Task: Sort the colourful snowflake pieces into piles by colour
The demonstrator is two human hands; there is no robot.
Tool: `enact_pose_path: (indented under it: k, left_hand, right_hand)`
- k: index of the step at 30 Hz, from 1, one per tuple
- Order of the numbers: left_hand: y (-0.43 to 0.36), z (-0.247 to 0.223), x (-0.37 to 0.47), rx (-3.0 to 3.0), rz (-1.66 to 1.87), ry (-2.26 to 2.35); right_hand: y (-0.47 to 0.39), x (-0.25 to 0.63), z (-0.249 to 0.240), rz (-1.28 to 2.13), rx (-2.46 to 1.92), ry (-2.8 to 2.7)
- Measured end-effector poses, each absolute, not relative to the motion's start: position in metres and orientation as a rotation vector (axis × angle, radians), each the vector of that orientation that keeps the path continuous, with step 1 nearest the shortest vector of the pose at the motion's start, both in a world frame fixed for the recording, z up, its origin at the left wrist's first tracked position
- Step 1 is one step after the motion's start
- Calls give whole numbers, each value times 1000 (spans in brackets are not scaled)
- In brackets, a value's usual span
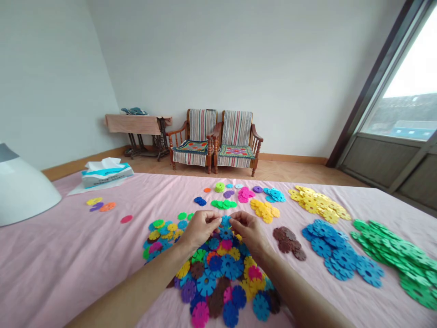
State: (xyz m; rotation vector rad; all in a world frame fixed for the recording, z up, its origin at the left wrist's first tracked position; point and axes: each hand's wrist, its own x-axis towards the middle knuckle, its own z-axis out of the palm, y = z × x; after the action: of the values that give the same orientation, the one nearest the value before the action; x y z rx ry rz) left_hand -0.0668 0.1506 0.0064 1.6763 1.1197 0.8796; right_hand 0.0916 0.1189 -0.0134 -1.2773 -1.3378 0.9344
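Above a mixed heap of colourful notched discs [206, 282], my two hands come close together. My left hand [204, 226] is closed, thumb and fingers pinched at the left edge of a small blue disc [226, 222]. On the disc's right edge, my right hand [248, 228] pinches in the same way. Beneath them the heap holds blue, yellow, pink, brown, purple, green and orange discs, overlapping on the pink cloth. The fingertips partly cover the small disc's sides.
Sorted piles lie to the right: brown [289, 243], blue [341, 250], green [396, 255] and yellow [317, 202]. Smaller groups sit behind the hands. At the left are a tissue box [107, 175], a pink disc [126, 219] and a white rounded object [25, 191].
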Motion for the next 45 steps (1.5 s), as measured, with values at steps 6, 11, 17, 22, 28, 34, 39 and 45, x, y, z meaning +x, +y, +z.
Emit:
enact_pose_path:
  k: [6, 11, 17, 22, 28, 34, 39, 45]
  left_hand:
    - [152, 0, -65, 1684, 912, 1112]
    - [179, -1, -86, 1651, 970, 1233]
    - [241, -3, -137, 1571, 976, 1557]
    - [285, -8, -150, 1506, 893, 1737]
    - [328, -15, -126, 1461, 772, 1886]
    - [352, -20, -115, 1462, 692, 1955]
    - [346, -16, -124, 1520, 664, 1970]
    - [318, -8, -150, 1708, 587, 1829]
  right_hand:
    - [120, 86, -16, 984, -1227, -1285]
    - [127, 98, -27, 818, -1370, -1202]
    - [133, 106, -40, 702, -1426, -1184]
    - [132, 102, -46, 690, -1435, -1324]
    - [132, 103, -51, 678, -1460, -1367]
    - [129, 98, -48, 605, -1475, -1391]
    - [128, 98, -46, 612, -1494, -1408]
    - [128, 99, -46, 635, -1493, -1422]
